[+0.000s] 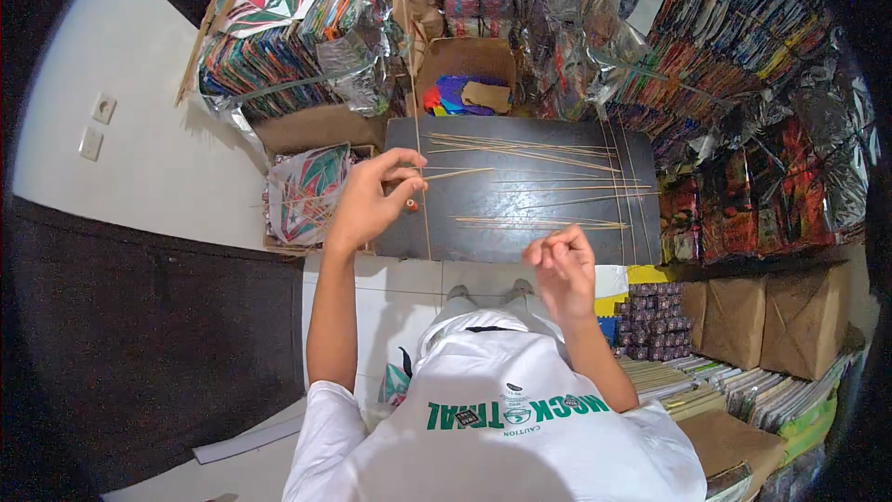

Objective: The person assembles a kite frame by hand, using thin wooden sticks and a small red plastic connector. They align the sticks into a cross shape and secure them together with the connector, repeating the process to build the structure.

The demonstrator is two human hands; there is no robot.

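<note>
Thin sticks (542, 222) lie flat on a dark table (502, 246), mostly side to side, and the left hand has some too. Think of a clock with the table in its middle. The left hand (372, 200) is at 9 o'clock. Its thumb and fingers pinch a long stick (412, 84) that runs up past the table's top edge, and a shorter stick (460, 173) that points to 3 o'clock. Just under that hand is a small orange-red bit (412, 206), too tiny to name. The right hand (565, 265) is at 5 o'clock, near the table's edge, with its fingers bent; I cannot tell if it holds anything thin. Past the left hand, at 9 o'clock, is a box with kites (302, 200). A brown box (469, 51) with bright pieces inside sits at 11 o'clock. Big piles of colourful flat packs (269, 70) are at 10 o'clock, and more packs (734, 46) are at 2. Little dark boxes (655, 321) are stacked between 4 and 5, with brown parcels (804, 321) at 4.
</note>
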